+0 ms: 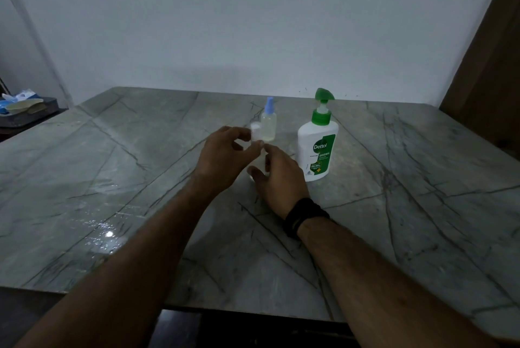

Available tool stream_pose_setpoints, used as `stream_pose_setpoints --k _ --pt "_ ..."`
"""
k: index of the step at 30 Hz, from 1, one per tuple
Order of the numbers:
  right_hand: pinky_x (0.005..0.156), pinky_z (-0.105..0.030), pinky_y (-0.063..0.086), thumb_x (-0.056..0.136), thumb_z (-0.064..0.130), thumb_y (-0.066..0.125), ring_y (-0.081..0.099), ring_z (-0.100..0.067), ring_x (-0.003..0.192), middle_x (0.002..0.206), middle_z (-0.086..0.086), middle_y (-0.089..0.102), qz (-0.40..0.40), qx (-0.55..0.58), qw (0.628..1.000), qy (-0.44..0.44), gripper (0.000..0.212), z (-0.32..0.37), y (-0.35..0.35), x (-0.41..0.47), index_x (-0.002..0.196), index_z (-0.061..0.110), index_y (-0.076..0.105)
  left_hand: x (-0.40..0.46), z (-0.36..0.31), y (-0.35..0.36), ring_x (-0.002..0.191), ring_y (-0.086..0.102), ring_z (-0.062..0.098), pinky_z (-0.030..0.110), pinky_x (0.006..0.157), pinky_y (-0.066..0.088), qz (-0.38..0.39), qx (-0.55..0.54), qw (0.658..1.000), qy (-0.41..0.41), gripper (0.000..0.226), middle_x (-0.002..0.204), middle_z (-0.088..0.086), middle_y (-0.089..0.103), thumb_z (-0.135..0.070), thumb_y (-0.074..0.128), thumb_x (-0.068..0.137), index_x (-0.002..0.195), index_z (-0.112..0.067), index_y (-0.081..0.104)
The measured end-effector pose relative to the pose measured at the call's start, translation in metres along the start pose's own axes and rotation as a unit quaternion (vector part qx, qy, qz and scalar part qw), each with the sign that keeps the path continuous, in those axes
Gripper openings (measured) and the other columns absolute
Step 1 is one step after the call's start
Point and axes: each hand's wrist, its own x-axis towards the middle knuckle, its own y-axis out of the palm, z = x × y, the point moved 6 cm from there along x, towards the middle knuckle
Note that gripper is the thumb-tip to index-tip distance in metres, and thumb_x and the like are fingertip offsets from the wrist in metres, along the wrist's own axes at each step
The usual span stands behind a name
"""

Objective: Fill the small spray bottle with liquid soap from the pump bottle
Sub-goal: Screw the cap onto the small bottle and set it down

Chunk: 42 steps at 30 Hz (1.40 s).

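The small spray bottle (268,122), clear with a blue sprayer and pale yellowish liquid inside, stands upright at mid-table. To its right stands the white pump bottle (318,148) with a green pump head and a Dettol label. My left hand (225,156) pinches a small translucent white cap (256,133) just in front of the spray bottle. My right hand (280,178) is just below it. Its thumb and fingers curl round a small clear object (260,162) that is hard to make out. The fingertips of both hands nearly touch.
The grey-green marble table (112,178) has wet, shiny patches at the front left. A dark tray with cloths and packets (25,107) sits off the table's far left corner. A wooden panel (495,66) stands at the right, and a plain wall runs behind.
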Motion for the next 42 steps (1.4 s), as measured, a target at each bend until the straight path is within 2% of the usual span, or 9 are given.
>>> stream_pose_setpoints --k 4,10,16,20,25,29,33,38,42 --pt "0.103 -0.038 0.046 0.096 0.038 0.06 0.056 -0.02 0.117 0.131 -0.004 0.06 0.003 -0.001 1.0 0.005 0.056 -0.001 0.001 0.0 0.145 0.018 0.044 0.002 0.001 0.003 0.087 0.06 0.008 0.03 0.075 0.053 0.02 0.005 1.0 0.012 0.028 0.105 -0.007 0.062 -0.041 0.066 0.086 0.109 -0.025 0.064" --pt "0.1 -0.04 0.048 0.095 0.035 0.061 0.058 -0.02 0.114 0.127 -0.003 0.062 0.0 -0.003 1.0 0.002 0.051 0.0 0.001 0.0 0.142 0.018 0.048 -0.001 0.008 0.015 0.085 0.057 -0.004 0.009 0.063 0.038 0.013 -0.031 0.999 0.017 0.024 0.104 -0.01 0.06 -0.037 0.058 0.09 0.109 -0.024 0.065" --pt "0.096 -0.034 0.048 0.092 0.031 0.066 0.059 -0.02 0.111 0.12 -0.004 0.064 -0.009 -0.003 1.0 0.006 0.047 -0.001 0.0 0.0 0.135 0.015 0.053 -0.005 0.015 0.021 0.085 0.059 -0.007 0.011 0.063 0.044 0.001 -0.076 0.997 0.003 0.036 0.102 -0.017 0.063 -0.058 0.06 0.084 0.109 -0.031 0.059" --pt "0.097 -0.034 0.048 0.093 0.033 0.066 0.058 -0.021 0.112 0.121 -0.006 0.064 -0.006 0.001 1.0 0.004 0.051 0.001 0.0 -0.001 0.138 0.015 0.051 -0.005 0.021 0.016 0.085 0.064 -0.004 0.013 0.063 0.051 -0.023 -0.14 0.99 -0.007 0.036 0.096 -0.01 0.067 -0.048 0.069 0.082 0.104 -0.024 0.053" --pt "0.1 -0.038 0.048 0.094 0.035 0.063 0.058 -0.021 0.115 0.128 -0.006 0.063 -0.001 -0.007 1.0 0.007 0.051 0.002 -0.001 -0.001 0.139 0.015 0.051 -0.006 0.015 0.016 0.09 0.059 -0.01 0.007 0.067 0.045 -0.004 -0.114 0.993 0.032 0.021 0.096 -0.023 0.064 -0.038 0.058 0.092 0.11 -0.028 0.06" --pt "0.094 -0.035 0.048 0.094 0.03 0.065 0.06 -0.023 0.11 0.119 -0.006 0.065 -0.003 -0.011 1.0 0.007 0.046 0.002 -0.002 -0.002 0.135 0.013 0.053 -0.006 0.015 0.019 0.09 0.059 -0.008 0.019 0.071 0.053 0.0 -0.115 0.993 0.023 0.028 0.097 -0.022 0.064 -0.046 0.06 0.09 0.111 -0.027 0.059" --pt "0.093 -0.033 0.047 0.093 0.032 0.066 0.06 -0.022 0.11 0.118 -0.007 0.065 -0.002 -0.016 1.0 0.014 0.046 0.001 -0.001 -0.001 0.133 0.012 0.054 -0.006 0.016 0.016 0.086 0.06 -0.008 0.009 0.067 0.048 -0.031 -0.125 0.991 0.017 0.032 0.094 -0.016 0.065 -0.044 0.068 0.084 0.102 -0.02 0.057" --pt "0.102 -0.04 0.047 0.095 0.036 0.062 0.058 -0.022 0.117 0.129 -0.005 0.063 0.002 -0.012 1.0 0.007 0.052 0.003 -0.002 -0.001 0.141 0.015 0.05 -0.005 0.013 0.018 0.088 0.052 -0.021 -0.001 0.068 0.037 0.014 -0.092 0.995 0.047 0.032 0.102 -0.015 0.062 -0.039 0.052 0.096 0.121 -0.021 0.06" --pt "0.098 -0.04 0.049 0.094 0.031 0.065 0.06 -0.021 0.112 0.122 -0.005 0.065 -0.003 -0.007 1.0 0.003 0.048 0.003 -0.002 -0.002 0.138 0.016 0.052 -0.006 0.017 0.02 0.093 0.057 -0.012 0.01 0.073 0.048 0.016 -0.125 0.992 0.025 0.036 0.107 -0.012 0.066 -0.046 0.058 0.091 0.12 -0.026 0.056"
